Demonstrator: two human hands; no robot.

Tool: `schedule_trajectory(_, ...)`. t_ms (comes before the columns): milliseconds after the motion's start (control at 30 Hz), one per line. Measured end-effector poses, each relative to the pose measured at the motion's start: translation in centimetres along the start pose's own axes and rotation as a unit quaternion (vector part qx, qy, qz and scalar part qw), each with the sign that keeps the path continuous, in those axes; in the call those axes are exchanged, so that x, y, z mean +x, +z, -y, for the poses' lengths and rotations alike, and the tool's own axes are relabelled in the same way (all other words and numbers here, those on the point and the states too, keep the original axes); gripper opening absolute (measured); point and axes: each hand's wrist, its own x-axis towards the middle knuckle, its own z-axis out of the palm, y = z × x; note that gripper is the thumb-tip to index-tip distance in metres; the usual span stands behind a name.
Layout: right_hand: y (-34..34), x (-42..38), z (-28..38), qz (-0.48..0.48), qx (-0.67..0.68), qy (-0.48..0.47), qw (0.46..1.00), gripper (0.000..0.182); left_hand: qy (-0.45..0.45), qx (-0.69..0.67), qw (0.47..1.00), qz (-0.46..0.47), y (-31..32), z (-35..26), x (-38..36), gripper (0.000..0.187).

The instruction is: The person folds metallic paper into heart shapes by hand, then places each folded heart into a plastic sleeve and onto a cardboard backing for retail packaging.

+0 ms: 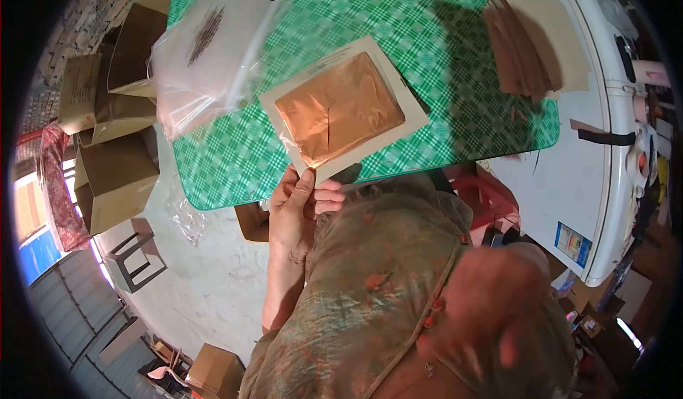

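My left hand (pixel 304 194) is closed on the near corner of a flat cream card frame (pixel 416 120), thumb on top and fingers beneath. A shiny, wrinkled copper-orange sheet (pixel 341 107) fills its middle. The frame is tilted over the front part of the table. My right hand (pixel 491 299) is raised in front of my body, away from the frame. Motion smears its fingers, so I cannot make out their pose. On the table's left lies a stack of clear plastic bags (pixel 213 50) with dark print.
A green checked cloth covers the table (pixel 356 15). Brown and cream sheets (pixel 533 43) are piled at its right end, beside a white fridge (pixel 562 178). Open cardboard boxes (pixel 117 164) stand at the left. A red plastic stool (pixel 491 203) is under the table edge.
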Motion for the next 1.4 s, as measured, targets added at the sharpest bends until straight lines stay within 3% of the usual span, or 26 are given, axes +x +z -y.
schedule_trajectory(33,0.5,0.4,0.1,0.048,0.043,-0.057,0.996,0.028,-0.001,-0.009,1.000,0.001,0.0,-0.1,0.0,0.031)
schedule_trajectory(67,1.7,1.1,0.1,0.045,0.102,-0.104,0.988,0.047,-0.009,-0.027,1.000,-0.004,-0.1,-0.1,-0.1,0.030)
schedule_trajectory(133,2.3,2.5,0.5,0.046,0.167,-0.145,0.974,0.064,-0.023,-0.064,0.998,-0.013,-0.3,-0.2,-0.3,0.028)
schedule_trajectory(200,1.7,3.7,1.3,0.051,0.184,-0.134,0.972,0.062,-0.029,-0.107,0.993,-0.027,-0.8,0.2,-0.4,0.026)
schedule_trajectory(333,-0.9,0.2,-1.5,-0.045,0.125,-0.053,0.990,0.023,-0.034,-0.148,0.988,-0.036,-1.0,0.3,-0.5,0.025)
schedule_trajectory(367,-1.2,-0.1,-1.8,-0.174,0.081,0.007,0.981,0.020,-0.034,-0.150,0.988,-0.030,-1.0,0.2,-0.5,0.025)
schedule_trajectory(433,-2.0,-0.2,-2.4,-0.415,0.033,0.154,0.896,0.015,-0.035,-0.155,0.987,-0.017,-0.9,0.0,-0.4,0.026)
schedule_trajectory(500,-6.4,-1.3,-6.4,-0.485,-0.079,0.134,0.860,0.018,-0.035,-0.155,0.987,-0.009,-1.1,0.1,-0.1,0.026)
schedule_trajectory(633,-7.1,-0.3,-7.8,-0.502,-0.081,0.241,0.827,0.025,-0.034,-0.123,0.991,-0.029,-0.2,-0.4,-0.2,0.028)
schedule_trajectory(733,-7.3,0.7,-8.3,-0.477,-0.088,0.294,0.823,0.027,-0.027,-0.110,0.993,0.019,-1.1,0.3,0.4,0.029)
schedule_trajectory(967,-8.4,-0.3,-10.4,-0.432,-0.086,0.318,0.839,0.024,-0.030,-0.055,0.998,0.018,-0.8,1.1,0.2,0.032)
schedule_trajectory(1400,-7.9,-0.7,-11.6,-0.452,-0.098,0.309,0.831,0.025,-0.040,-0.057,0.998,0.008,-0.3,0.7,0.1,0.033)
